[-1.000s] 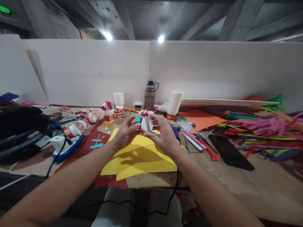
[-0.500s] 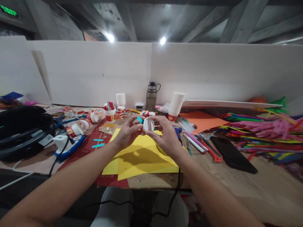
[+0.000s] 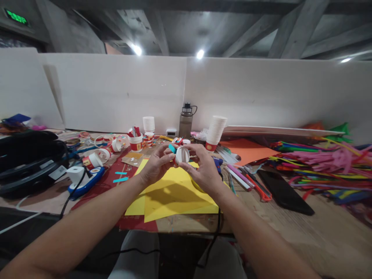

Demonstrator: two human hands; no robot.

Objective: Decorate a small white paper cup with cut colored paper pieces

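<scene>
Over the yellow paper sheets (image 3: 174, 193), I hold a small white paper cup (image 3: 182, 155) between both hands, its round end facing me. My right hand (image 3: 205, 166) is closed on its right side, with the thumb at the lower rim. My left hand (image 3: 157, 166) is closed at its left side, fingers and thumb bent against it. A short teal strip (image 3: 172, 148) sticks up at the cup's upper left, by my left fingertips. How the strip is fixed is hidden. Two more teal strips (image 3: 120, 179) lie on the red board to the left.
Stacked paper cups (image 3: 216, 133) and a water bottle (image 3: 185, 122) stand at the back. To the right lie markers (image 3: 238, 177), orange-handled scissors (image 3: 261, 188), a black phone (image 3: 286, 192) and colourful pipe cleaners (image 3: 328, 162). A blue-and-white power strip (image 3: 87, 182) sits at left. A black cable (image 3: 219, 228) hangs over the front edge.
The view has tilted up very slightly. Both hands keep their grip on the cup in nearly the same place.
</scene>
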